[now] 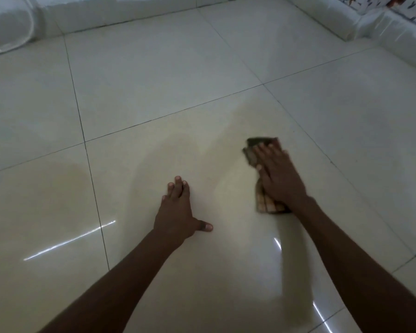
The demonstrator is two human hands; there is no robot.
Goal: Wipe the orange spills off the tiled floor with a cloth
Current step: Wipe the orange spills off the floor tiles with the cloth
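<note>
My right hand (277, 175) presses flat, fingers straight, on a brown checked cloth (264, 203) lying on the glossy cream tiled floor (154, 80). The cloth shows beyond my fingertips and beside my wrist. My left hand (178, 210) rests flat on the tile to the left, fingers together and thumb spread out. A faint yellowish smear (226, 131) stretches across the tile ahead of both hands. A second pale orange patch (67, 181) lies on the tile at the left.
A white wall base (130, 15) runs along the far edge. At the far left sits a white rounded object (7, 27). A white ledge (382, 32) lines the right side. Bright light streaks reflect on the wet tiles near me.
</note>
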